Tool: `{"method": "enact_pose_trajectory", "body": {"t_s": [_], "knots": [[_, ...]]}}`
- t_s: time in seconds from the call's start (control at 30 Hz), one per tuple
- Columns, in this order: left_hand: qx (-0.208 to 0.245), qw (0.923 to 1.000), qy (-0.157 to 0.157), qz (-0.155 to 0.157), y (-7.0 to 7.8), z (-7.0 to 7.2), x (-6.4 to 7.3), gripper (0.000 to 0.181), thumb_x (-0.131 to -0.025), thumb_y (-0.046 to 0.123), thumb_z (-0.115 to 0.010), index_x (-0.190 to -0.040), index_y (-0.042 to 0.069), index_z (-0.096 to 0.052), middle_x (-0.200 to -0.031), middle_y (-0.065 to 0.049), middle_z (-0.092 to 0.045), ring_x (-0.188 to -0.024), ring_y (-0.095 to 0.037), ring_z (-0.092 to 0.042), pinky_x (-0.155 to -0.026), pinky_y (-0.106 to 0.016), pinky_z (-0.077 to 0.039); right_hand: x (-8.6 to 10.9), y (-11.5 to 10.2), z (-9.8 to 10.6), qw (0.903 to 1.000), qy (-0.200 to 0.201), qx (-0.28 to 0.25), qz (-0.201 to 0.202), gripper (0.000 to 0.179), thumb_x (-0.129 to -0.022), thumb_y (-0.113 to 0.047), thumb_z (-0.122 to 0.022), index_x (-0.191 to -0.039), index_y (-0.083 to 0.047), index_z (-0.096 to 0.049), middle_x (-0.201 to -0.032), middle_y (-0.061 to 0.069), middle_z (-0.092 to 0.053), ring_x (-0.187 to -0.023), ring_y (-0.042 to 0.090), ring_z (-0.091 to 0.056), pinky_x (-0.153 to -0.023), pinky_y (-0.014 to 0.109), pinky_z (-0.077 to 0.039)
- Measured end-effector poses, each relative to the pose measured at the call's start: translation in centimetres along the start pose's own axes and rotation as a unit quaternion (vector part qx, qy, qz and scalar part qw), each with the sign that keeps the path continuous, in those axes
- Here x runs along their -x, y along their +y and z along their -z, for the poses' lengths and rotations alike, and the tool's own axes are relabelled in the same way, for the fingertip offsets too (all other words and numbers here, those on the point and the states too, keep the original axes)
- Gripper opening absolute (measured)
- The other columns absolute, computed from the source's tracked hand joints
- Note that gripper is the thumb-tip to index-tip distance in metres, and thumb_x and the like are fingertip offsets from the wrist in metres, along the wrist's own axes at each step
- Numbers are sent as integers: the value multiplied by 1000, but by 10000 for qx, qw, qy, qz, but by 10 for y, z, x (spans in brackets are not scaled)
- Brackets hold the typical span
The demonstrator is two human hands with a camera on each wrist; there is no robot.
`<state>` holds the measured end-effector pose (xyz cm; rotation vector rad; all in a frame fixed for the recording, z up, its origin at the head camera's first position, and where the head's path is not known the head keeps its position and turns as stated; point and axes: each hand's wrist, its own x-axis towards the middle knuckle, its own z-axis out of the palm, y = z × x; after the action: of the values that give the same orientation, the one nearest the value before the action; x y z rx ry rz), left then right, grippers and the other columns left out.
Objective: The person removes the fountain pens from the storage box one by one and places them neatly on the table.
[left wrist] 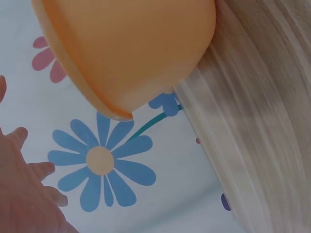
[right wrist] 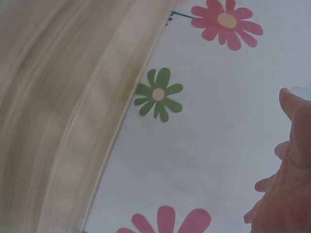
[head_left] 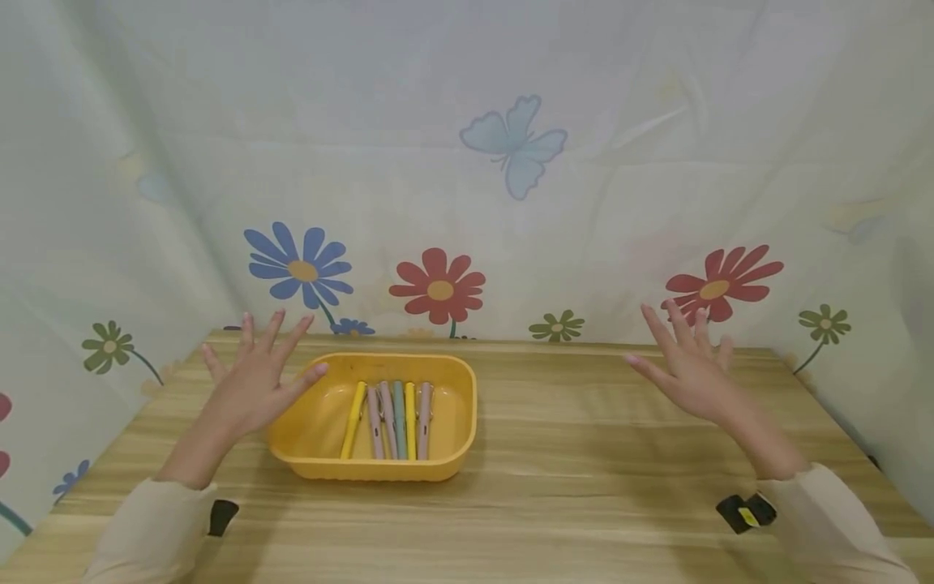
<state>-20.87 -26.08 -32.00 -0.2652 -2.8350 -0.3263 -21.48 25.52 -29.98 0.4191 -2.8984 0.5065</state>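
Note:
Both hands are raised with fingers spread, and neither holds anything. The left hand (head_left: 255, 389) hovers by the left end of a yellow plastic basket (head_left: 372, 470); in the head view its thumb overlaps the basket's rim. Inside the basket several pens with clips lie side by side: yellow pens (head_left: 353, 422), pale lilac pens (head_left: 424, 422) and a grey-green pen (head_left: 400, 422). Well to the right of the basket, the right hand (head_left: 689, 377) is held in the air. In the left wrist view the basket's side (left wrist: 136, 43) appears above the left fingers (left wrist: 41, 170).
The wood-grain table (head_left: 554, 519) reaches back to a white curtain (head_left: 365, 122) printed with flowers and a butterfly. Its folds also stand along both sides. Black straps (head_left: 222, 517) hang at the cuffs of both light sleeves (head_left: 153, 527).

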Motion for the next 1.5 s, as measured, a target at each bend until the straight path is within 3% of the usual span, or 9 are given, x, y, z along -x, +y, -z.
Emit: {"method": "enact_pose_trajectory", "body": {"t_s": [0.13, 0.27, 0.47, 0.57, 0.7, 0.83, 1.07, 1.3, 1.5], "knots": [[445, 9990, 76, -16, 1, 4, 1, 71, -90, 55, -40, -147, 24, -12, -151, -19, -2, -130, -47, 17, -83, -70, 26, -4, -10, -1, 9987, 7, -486, 131, 77, -93, -48, -42, -147, -19, 3, -149, 24, 8, -129, 48, 21, -90, 74, 13], [1164, 9931, 141, -58, 1, 7, 3, 71, -91, 48, -44, -147, 21, -11, -150, -23, -4, -131, -50, 12, -84, -77, 14, -10, -22, -4, 9929, -29, -1129, 362, 75, -94, -42, -44, -147, -16, 1, -150, 23, 5, -131, 48, 14, -96, 71, 10], [2078, 9778, 206, -148, -5, 7, 4, 71, -91, 38, -50, -147, 18, -11, -149, -23, -11, -132, -49, -10, -92, -75, -13, -17, -42, -12, 9729, -247, -2216, 617, 73, -94, -34, -47, -147, -15, -1, -152, 16, 3, -137, 37, 6, -103, 66, -3], [2347, 9720, 138, -27, -8, 6, 5, 73, -91, 37, -52, -147, 18, -11, -149, -22, -15, -129, -49, -18, -91, -73, -20, -21, -52, -18, 9622, -306, -2627, 651, 72, -94, -31, -48, -147, -16, -3, -152, 14, -1, -137, 35, 0, -104, 64, -8], [2722, 9613, -165, 388, -11, 7, 7, 76, -91, 39, -53, -148, 19, -7, -147, -26, -15, -128, -51, -19, -90, -73, -22, -26, -65, -26, 9457, -343, -3177, 597, 68, -95, -30, -48, -147, -15, -7, -152, 11, -6, -137, 35, -7, -106, 60, -14], [3193, 9444, -461, 639, -17, 5, 8, 78, -91, 37, -53, -148, 20, -3, -144, -33, -15, -128, -52, -18, -92, -71, -24, -31, -76, -35, 9247, -375, -3740, 600, 65, -95, -27, -47, -147, -10, -12, -149, 17, -17, -134, 39, -18, -104, 56, -24], [3694, 9199, -1110, 713, -33, -1, 11, 77, -92, 35, -52, -147, 16, -2, -143, -33, -17, -126, -52, -23, -94, -66, -28, -39, -101, -48, 9016, -584, -4266, 416, 62, -93, -24, -53, -145, -8, -22, -140, 20, -36, -126, 35, -38, -101, 49, -33], [3996, 8984, -1642, 790, -43, -8, 13, 78, -90, 32, -55, -147, 15, -5, -144, -31, -17, -126, -49, -27, -95, -61, -33, -44, -129, -63, 8892, -950, -4466, 302, 59, -91, -19, -55, -142, -5, -28, -136, 21, -41, -121, 33, -45, -99, 45, -38], [4153, 8814, -2055, 926, -49, -14, 11, 77, -89, 28, -58, -147, 13, -9, -144, -31, -17, -125, -48, -31, -95, -56, -38, -47, -148, -79, 8861, -1304, -4435, 325, 58, -90, -18, -57, -140, -3, -32, -133, 23, -44, -117, 32, -49, -96, 45, -41]]}}
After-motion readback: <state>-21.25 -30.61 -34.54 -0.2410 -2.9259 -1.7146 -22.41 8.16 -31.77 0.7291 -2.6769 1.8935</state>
